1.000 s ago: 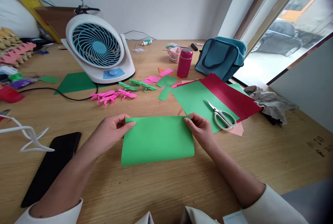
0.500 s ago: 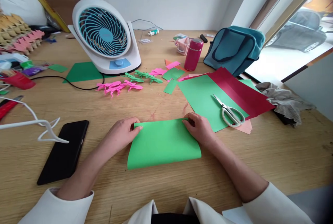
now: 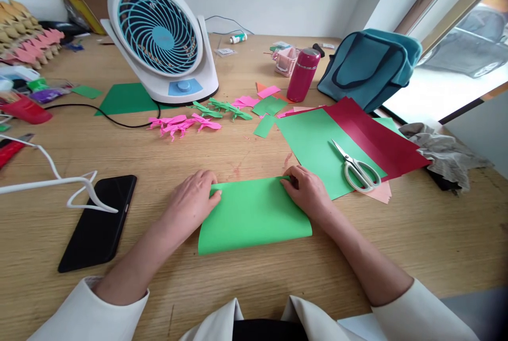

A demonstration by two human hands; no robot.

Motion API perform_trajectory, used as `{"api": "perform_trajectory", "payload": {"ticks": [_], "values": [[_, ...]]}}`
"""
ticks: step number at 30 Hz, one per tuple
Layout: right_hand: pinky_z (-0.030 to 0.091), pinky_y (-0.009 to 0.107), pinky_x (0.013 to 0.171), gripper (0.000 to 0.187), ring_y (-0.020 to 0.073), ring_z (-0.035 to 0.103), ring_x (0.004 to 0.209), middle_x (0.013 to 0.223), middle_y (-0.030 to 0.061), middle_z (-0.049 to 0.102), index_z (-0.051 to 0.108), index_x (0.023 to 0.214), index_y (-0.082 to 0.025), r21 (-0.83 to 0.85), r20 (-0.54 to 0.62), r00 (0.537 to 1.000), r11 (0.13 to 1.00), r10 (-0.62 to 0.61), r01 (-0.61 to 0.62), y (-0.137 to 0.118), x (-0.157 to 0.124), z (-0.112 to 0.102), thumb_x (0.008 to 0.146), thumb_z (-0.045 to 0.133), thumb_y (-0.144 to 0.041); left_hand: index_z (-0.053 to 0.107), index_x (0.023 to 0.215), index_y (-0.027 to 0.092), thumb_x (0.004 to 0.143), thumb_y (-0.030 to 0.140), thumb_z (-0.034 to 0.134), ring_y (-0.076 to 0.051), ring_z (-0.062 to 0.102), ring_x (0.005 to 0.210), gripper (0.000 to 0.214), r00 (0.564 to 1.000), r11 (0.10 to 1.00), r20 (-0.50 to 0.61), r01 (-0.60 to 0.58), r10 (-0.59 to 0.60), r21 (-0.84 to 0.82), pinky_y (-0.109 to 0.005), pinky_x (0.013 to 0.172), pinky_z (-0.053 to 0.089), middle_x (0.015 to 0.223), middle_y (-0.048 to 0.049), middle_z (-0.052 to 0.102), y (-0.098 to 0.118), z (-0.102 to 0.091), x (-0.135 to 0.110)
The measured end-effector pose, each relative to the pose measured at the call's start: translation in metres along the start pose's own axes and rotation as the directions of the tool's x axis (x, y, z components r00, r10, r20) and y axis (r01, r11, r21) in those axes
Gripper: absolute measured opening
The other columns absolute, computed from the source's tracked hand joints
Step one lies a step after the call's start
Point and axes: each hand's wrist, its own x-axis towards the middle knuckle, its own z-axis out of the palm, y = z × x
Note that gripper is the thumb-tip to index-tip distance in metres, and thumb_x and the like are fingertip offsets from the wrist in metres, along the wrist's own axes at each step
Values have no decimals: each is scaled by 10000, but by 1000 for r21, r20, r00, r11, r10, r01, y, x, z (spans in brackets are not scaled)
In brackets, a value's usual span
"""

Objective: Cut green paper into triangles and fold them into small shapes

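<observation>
Your left hand point(image 3: 194, 198) pinches the far-left corner of one green sheet point(image 3: 254, 217), your right hand point(image 3: 311, 193) the far-right — rounded bend toward you. Bare bench point(image 3: 190, 288) runs along its near edge and left to one phone point(image 3: 99, 222). Right side's tighter: one larger light-green sheet point(image 3: 313, 143), one pair of scissors point(image 3: 350, 161) mostly on it. Beyond — one fan point(image 3: 163, 38), one bottle point(image 3: 304, 75).

Left hand point(image 3: 193, 196) palm down, thumb inward; right hand point(image 3: 307, 190) pinching, fingers curled; forearms point(image 3: 363, 259) angled inward, well apart
</observation>
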Motion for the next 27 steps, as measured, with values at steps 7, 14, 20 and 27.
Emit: {"api": "perform_trajectory", "payload": {"ticks": [7,14,20,27], "values": [[369,278,636,57,160,511,647,745,3,573,598,889,-218,18,4,1000,1000,19,-19,2,2,1,837,577,-206,566,1339,324,807,-73,410,-249,452,1291,681,872,866,-86,-489,482,-102,-441,1075,423,1344,-87,492,-1,5,8],[425,292,678,218,157,555,686,885,24,567,571,1036,-218,35,-23,999,999,22,-21,5,1,1,823,608,-194,638,1255,243,855,-71,378,-221,524,1256,571,766,752,-3,-633,643,-186,-410,1052,461,1242,-102,608,6,2,17],[436,275,713,110,157,562,751,866,38,568,604,809,-199,69,2,988,986,-154,153,3,6,-2,842,561,-104,673,1093,141,894,48,465,-243,603,1093,302,816,820,79,-569,573,-61,-373,957,507,1156,-129,634,39,-2,11],[456,268,744,233,158,602,805,899,53,616,684,866,-194,128,40,944,938,-328,321,3,8,-4,881,491,-65,661,1115,166,949,149,494,-249,605,1004,237,870,858,121,-493,479,147,-352,800,520,1136,-118,644,60,1,-1]]}}
